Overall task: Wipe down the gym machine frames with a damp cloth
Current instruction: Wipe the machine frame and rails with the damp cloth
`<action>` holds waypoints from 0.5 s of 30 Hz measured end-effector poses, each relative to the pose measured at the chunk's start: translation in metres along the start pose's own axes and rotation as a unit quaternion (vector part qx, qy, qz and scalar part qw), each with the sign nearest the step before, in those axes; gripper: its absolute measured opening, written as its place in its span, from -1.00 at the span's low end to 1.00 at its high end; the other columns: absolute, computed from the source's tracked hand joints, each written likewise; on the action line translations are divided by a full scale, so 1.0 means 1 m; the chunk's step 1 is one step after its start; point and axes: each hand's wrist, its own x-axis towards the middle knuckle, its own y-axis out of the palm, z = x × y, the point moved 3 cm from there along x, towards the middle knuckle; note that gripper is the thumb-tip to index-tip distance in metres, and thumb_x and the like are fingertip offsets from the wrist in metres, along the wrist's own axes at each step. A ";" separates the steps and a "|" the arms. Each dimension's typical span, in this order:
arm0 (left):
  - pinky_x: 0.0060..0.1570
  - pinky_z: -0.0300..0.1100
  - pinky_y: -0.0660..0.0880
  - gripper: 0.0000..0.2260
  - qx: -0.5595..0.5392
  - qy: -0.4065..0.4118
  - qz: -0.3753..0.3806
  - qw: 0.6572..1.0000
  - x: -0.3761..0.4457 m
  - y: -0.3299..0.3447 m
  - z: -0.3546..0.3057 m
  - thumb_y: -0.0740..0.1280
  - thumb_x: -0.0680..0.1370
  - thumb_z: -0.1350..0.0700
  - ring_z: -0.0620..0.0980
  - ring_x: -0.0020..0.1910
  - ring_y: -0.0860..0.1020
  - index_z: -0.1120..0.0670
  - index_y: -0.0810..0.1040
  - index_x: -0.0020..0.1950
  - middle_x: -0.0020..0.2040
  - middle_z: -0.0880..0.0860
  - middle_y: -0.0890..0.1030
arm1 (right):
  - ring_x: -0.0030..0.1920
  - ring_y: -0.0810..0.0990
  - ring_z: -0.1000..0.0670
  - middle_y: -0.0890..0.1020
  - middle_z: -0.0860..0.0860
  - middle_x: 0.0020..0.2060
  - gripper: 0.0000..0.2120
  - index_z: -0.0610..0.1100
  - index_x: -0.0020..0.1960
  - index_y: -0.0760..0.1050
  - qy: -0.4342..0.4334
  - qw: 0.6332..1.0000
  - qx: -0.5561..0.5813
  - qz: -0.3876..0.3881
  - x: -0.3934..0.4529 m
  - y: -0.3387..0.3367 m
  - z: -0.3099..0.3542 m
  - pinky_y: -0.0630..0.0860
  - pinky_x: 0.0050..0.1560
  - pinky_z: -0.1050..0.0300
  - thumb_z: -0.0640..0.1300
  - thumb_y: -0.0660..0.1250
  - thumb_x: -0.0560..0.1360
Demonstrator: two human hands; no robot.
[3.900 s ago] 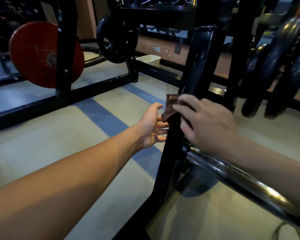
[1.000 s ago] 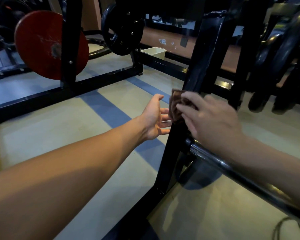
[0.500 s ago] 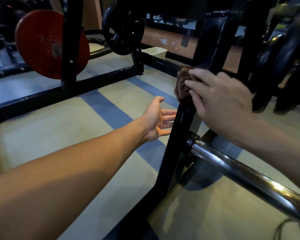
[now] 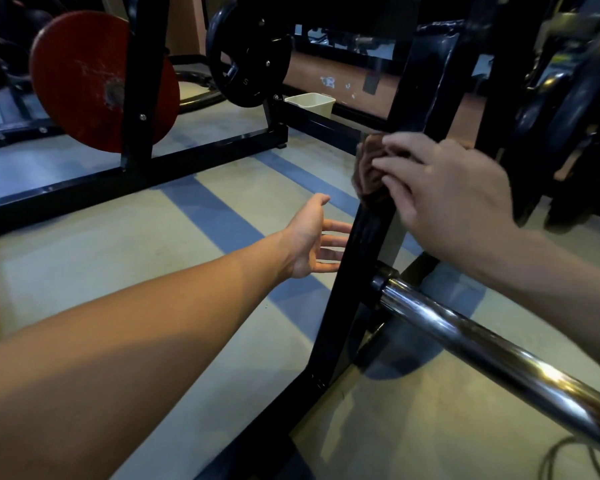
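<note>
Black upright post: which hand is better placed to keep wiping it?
Right hand: it presses the brown cloth against the black upright post. Left hand is open beside it, empty.

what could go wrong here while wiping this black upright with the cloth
The left hand hovers open beside the black upright, just below the brown cloth; a downward stroke by the right hand might run into its fingers. The chrome bar juts out under the right forearm, so a long stroke may knock against it. The cloth looks bunched, so it may wipe only a narrow strip.
</note>
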 end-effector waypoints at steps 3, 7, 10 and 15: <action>0.20 0.09 0.59 -0.39 0.000 -0.008 -0.005 1.000 -0.004 -0.005 0.003 0.01 0.64 -0.29 0.18 0.18 0.66 0.16 0.60 0.25 0.16 0.21 0.69 | -0.06 0.56 -0.20 0.53 0.00 0.39 -0.69 -0.04 0.36 0.59 0.009 1.000 -0.005 -0.006 -0.003 0.005 0.004 0.45 -0.12 -0.03 -0.01 0.24 0.67; 0.05 0.05 0.61 -0.42 -0.013 -0.003 -0.007 1.000 -0.005 -0.009 0.002 0.00 0.66 -0.27 0.18 0.08 0.64 0.17 0.55 0.24 0.11 0.20 0.66 | -0.15 0.56 -0.17 0.57 -0.03 0.32 -0.67 -0.05 0.29 0.62 -0.054 0.996 0.022 0.063 -0.042 0.025 0.032 0.43 -0.23 0.01 -0.02 0.40 0.56; 0.04 0.03 0.58 -0.39 -0.009 -0.005 -0.011 1.000 -0.004 -0.012 0.000 -0.01 0.65 -0.28 0.16 0.05 0.62 0.17 0.57 0.24 0.10 0.16 0.66 | -0.21 0.55 -0.13 0.60 -0.02 0.24 -0.69 -0.03 0.19 0.66 -0.107 0.982 0.039 0.150 -0.076 0.042 0.057 0.38 -0.29 0.05 -0.02 0.48 0.46; -0.01 0.02 0.59 -0.39 0.000 -0.003 -0.004 1.000 -0.002 -0.006 -0.001 -0.02 0.65 -0.27 0.15 0.00 0.63 0.17 0.56 0.26 0.04 0.16 0.66 | -0.18 0.58 -0.14 0.60 0.04 0.26 -0.76 0.02 0.17 0.66 -0.099 0.989 0.022 0.111 -0.049 0.030 0.038 0.37 -0.28 0.08 -0.04 0.43 0.51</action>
